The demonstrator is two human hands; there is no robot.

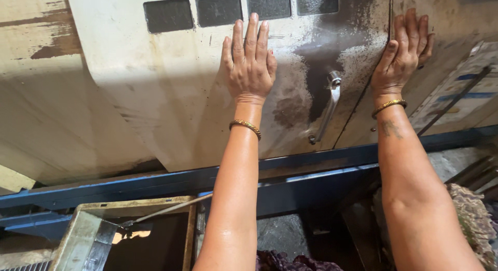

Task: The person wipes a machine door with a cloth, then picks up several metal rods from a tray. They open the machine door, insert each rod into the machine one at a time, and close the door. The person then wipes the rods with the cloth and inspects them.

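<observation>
Pressing left hand (pixel 250 63) flat, fingers together, on grimy cream machine door (pixel 171 94), just left of metal handle (pixel 330 106). Bracing right hand (pixel 404 48) flat across door seam, fingers slightly curled. Gripping nothing; apparently pushing panel. Blue frame rail (pixel 155 184) below.

This looks like a factory floor or machine workshop. A large cream-painted machine door (pixel 171 105), scuffed and smeared with dark grease, carries a metal lever handle (pixel 330 107) and a row of 4 dark window panes (pixel 218 9). It sits on a heavy blue steel frame (pixel 155 183), with an open metal tray (pixel 78 240) below and grimy concrete floor (pixel 282 234).
</observation>
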